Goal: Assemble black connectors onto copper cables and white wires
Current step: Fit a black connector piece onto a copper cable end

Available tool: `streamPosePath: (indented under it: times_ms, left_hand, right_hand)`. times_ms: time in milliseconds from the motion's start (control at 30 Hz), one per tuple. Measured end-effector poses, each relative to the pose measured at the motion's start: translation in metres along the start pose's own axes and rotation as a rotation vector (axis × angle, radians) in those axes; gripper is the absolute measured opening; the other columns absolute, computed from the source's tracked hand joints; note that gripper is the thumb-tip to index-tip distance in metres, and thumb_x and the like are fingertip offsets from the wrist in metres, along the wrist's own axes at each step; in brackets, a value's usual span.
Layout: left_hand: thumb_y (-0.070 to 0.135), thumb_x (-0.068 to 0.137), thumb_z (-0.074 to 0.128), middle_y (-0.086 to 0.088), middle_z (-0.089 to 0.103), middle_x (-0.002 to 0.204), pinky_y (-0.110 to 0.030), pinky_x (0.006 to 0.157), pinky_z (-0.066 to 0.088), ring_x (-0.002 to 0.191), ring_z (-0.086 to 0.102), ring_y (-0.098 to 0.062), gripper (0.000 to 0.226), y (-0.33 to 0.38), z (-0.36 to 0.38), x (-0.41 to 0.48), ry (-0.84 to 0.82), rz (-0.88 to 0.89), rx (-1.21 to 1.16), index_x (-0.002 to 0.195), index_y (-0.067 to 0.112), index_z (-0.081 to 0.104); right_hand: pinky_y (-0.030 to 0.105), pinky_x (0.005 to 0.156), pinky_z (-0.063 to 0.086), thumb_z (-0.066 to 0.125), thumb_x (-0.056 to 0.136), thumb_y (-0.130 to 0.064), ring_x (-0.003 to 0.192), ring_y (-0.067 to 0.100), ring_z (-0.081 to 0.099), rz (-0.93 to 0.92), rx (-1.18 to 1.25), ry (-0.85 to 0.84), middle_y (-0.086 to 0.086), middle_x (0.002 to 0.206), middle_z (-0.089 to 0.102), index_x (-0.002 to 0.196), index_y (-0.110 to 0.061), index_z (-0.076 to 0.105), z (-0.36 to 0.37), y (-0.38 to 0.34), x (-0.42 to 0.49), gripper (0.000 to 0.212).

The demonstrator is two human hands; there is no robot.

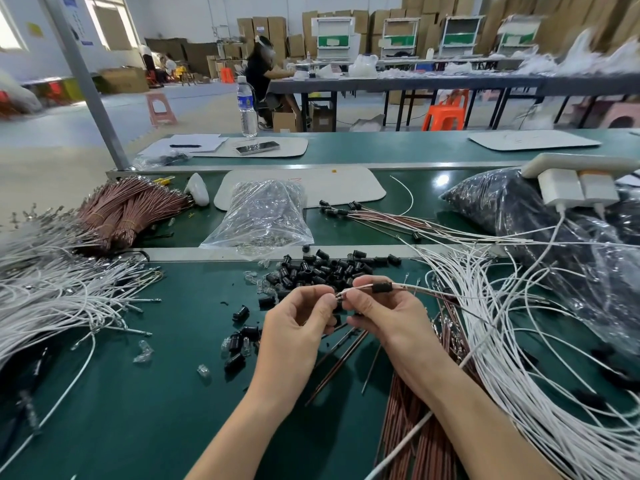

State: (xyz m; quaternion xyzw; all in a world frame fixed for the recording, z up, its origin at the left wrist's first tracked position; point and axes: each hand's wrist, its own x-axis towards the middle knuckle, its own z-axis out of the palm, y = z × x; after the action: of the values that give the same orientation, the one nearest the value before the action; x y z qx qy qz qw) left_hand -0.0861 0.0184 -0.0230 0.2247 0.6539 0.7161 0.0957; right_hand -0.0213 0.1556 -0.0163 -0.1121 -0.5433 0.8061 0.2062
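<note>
The green counter [156, 393] carries far more raw stock than finished work. A broad sprawl of loose white wires [52, 292] covers its left side, with tied bundles of copper-coloured cables [128, 209] behind them. A small fan of finished leads [381, 216], each capped in black, lies at the back, and a heap of short black plastic connectors [322, 268] waits beyond the hands. Judged from this, the job is at an early or middle stage, with most pieces unassembled. The left hand [298, 323] pinches the bare metal tips [339, 297] of one copper cable and white wire pair. The right hand [388, 317] pinches that pair just beside it. One black connector [382, 287] is threaded on the pair, just outside the right grip on the side away from the left hand, not yet pushed over the tips.
</note>
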Motion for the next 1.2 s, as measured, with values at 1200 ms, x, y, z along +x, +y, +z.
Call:
streamPosePath:
  times_ms: [1200]
  left_hand:
    - [0.027,0.108,0.043,-0.002,0.071,0.081,-0.027,0.059,0.056,0.067,0.063,-0.014,0.033,0.0039,0.0002,0.0011,-0.058,-0.187,-0.048,0.101,0.009,0.07]
  right_hand:
    - [0.02,0.071,0.056,0.075,0.086,-0.005,0.075,0.01,0.07,-0.051,-0.125,0.019,0.0,0.08,0.075,0.116,-0.018,0.069,-0.0052,0.0053,0.0031,0.033]
